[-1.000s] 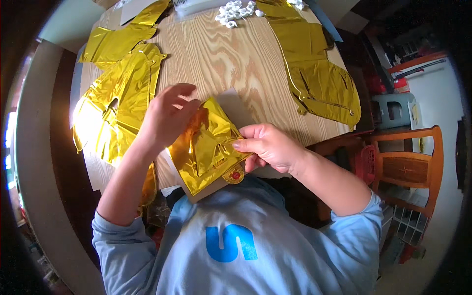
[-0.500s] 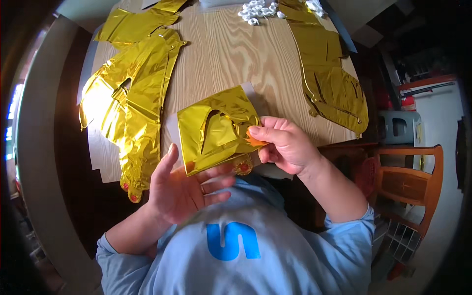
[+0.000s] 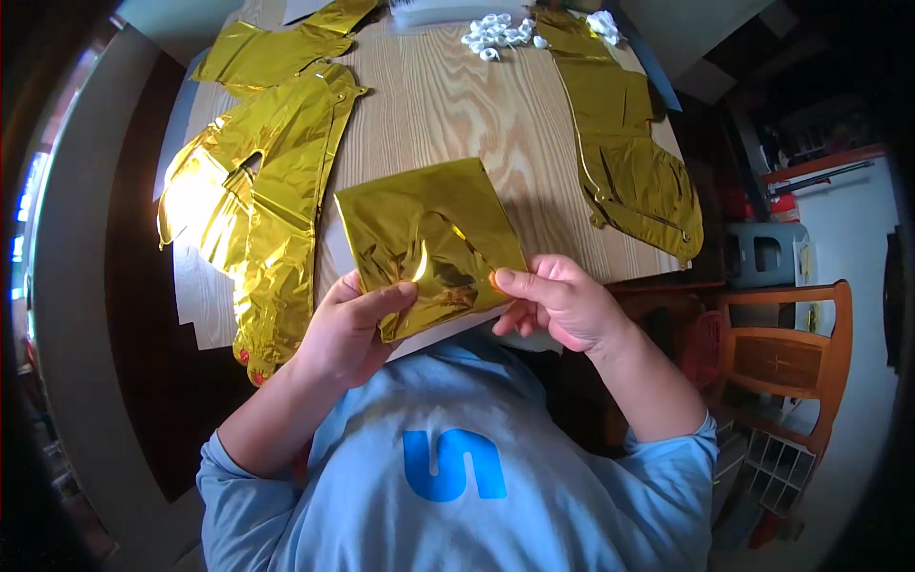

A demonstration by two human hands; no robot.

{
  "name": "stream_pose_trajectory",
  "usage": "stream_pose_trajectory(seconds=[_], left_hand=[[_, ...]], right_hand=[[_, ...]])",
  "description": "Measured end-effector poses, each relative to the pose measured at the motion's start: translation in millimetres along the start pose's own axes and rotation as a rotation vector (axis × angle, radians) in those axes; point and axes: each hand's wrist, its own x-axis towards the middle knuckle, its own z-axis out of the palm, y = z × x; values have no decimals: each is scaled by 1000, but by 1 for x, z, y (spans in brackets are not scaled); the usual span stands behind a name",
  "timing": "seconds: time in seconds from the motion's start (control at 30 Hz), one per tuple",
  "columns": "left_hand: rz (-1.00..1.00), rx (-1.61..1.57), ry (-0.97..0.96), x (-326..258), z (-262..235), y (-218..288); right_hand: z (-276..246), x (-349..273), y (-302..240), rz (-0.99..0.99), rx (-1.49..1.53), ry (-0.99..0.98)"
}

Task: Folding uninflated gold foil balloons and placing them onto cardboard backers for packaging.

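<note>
Left hand (image 3: 345, 329), spread before, now clamped on the folded gold foil (image 3: 434, 210), like the right hand (image 3: 564, 307).

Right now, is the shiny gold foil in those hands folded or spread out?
Folded. The gold foil makes a flat, squarish packet with straight edges, held by the left hand and right hand.

Left forearm (image 3: 276, 414) slants in from near left, right forearm (image 3: 646, 389) from near right, left grip (image 3: 347, 326) and right grip (image 3: 564, 303) both pinching, thumbs (image 3: 391, 299) on top!
</note>
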Motion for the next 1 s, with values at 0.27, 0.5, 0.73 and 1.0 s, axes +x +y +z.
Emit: stream_pose_trajectory(seconds=[0.27,0.5,0.73,1.0], left_hand=[[249,182,-91,-24,23,27],[-99,-12,121,-14,-33,-31],[-71,124,208,-21,-35,-43],[14,139,63,-10,-22,-11]], right_hand=[[32,-23,-46,-233,-210,-15],[7,2,35,134,-9,31],[13,-10,68,172,301,-32],[10,-5,44,40,175,85]])
